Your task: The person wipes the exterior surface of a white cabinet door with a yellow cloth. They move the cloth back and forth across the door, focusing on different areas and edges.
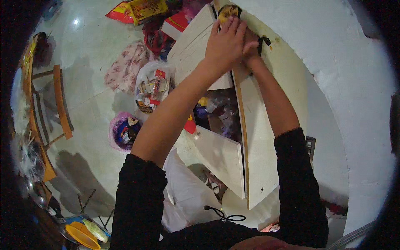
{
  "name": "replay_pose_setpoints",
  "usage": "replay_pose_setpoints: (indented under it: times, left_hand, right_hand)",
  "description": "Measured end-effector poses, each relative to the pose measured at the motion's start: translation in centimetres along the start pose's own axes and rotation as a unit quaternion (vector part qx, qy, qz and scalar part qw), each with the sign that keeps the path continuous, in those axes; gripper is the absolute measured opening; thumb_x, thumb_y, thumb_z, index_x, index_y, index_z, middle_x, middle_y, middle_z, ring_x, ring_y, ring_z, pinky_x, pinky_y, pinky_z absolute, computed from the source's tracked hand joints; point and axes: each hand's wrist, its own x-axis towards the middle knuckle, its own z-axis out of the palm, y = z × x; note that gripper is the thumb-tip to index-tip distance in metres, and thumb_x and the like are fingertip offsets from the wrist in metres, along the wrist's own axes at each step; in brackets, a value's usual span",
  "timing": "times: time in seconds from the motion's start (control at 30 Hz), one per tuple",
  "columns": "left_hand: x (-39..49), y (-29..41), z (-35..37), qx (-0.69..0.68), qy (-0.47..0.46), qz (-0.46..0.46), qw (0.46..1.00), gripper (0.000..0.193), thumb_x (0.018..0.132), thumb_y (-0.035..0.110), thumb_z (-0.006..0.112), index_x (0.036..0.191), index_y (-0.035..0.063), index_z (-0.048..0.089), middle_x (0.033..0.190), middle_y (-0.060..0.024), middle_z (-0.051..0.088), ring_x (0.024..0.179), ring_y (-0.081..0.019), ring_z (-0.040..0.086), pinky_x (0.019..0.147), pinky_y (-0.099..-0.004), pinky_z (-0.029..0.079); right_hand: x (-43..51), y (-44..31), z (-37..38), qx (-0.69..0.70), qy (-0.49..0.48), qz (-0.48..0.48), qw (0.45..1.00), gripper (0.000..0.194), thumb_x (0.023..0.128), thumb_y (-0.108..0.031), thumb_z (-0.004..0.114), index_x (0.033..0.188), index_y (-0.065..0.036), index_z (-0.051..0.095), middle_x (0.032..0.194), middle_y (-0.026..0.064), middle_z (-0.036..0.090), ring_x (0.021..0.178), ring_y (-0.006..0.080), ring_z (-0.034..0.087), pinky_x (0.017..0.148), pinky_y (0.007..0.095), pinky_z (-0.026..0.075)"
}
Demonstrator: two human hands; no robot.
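My left hand lies over the far end of a white cabinet, its fingers reaching a yellow and dark object that I cannot identify. Partly behind it, my right hand is bent inward close against the left. What the right hand holds, if anything, is hidden. Beside its wrist a black loop sticks out on the cabinet top. Below my forearms an opening in the cabinet front shows plastic bags inside, between pale front panels.
A clear bag-lined bin and a pink bag-lined bin with rubbish stand on the tiled floor. Beyond are a floral cloth, a red and yellow packet and a red box. A wooden stool stands left.
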Motion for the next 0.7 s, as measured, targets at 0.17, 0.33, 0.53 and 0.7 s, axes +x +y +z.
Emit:
replay_pose_setpoints:
  times: [0.17, 0.33, 0.53, 0.7]
  left_hand:
    - [-5.4, 6.1, -3.9, -0.056, -0.111, -0.006, 0.992, 0.077, 0.082, 0.057, 0.057, 0.124, -0.0060, 0.048, 0.124, -0.0289, 0.052, 0.119, -0.0404, 0.048, 0.105, -0.0483, 0.034]
    - [-4.2, 5.0, -3.7, -0.061, -0.110, -0.023, 0.992, 0.074, 0.083, 0.059, 0.057, 0.123, -0.0032, 0.050, 0.127, -0.0306, 0.050, 0.119, -0.0425, 0.049, 0.105, -0.0491, 0.035]
    - [1.6, -1.7, 1.1, -0.035, -0.022, 0.038, 0.998, 0.065, 0.082, 0.056, 0.060, 0.117, 0.0010, 0.053, 0.118, -0.0267, 0.055, 0.108, -0.0419, 0.055, 0.096, -0.0493, 0.043]
    - [0.0, -0.7, -0.6, -0.023, -0.098, 0.049, 0.994, 0.068, 0.084, 0.056, 0.058, 0.119, -0.0014, 0.051, 0.119, -0.0252, 0.055, 0.108, -0.0409, 0.055, 0.094, -0.0487, 0.045]
  right_hand:
    - [-9.2, -4.2, -1.3, 0.303, 0.017, 0.098, 0.948, 0.053, 0.097, -0.034, 0.044, 0.139, -0.002, 0.043, 0.138, 0.0162, 0.047, 0.131, 0.0285, 0.043, 0.111, 0.0379, 0.031]
    - [-7.2, -3.2, -0.4, 0.020, 0.009, -0.001, 1.000, 0.052, 0.095, -0.030, 0.049, 0.138, -0.002, 0.042, 0.136, 0.0157, 0.050, 0.129, 0.0300, 0.045, 0.110, 0.0369, 0.033]
    - [0.6, 1.1, 1.6, 0.026, -0.029, 0.037, 0.999, 0.041, 0.090, -0.026, 0.053, 0.124, -0.004, 0.049, 0.121, 0.0118, 0.058, 0.112, 0.0263, 0.056, 0.093, 0.0368, 0.046]
    - [-1.5, -2.3, -0.3, 0.130, 0.003, 0.045, 0.991, 0.045, 0.091, -0.024, 0.052, 0.130, -0.003, 0.047, 0.129, 0.0121, 0.055, 0.118, 0.0231, 0.054, 0.095, 0.0358, 0.045]
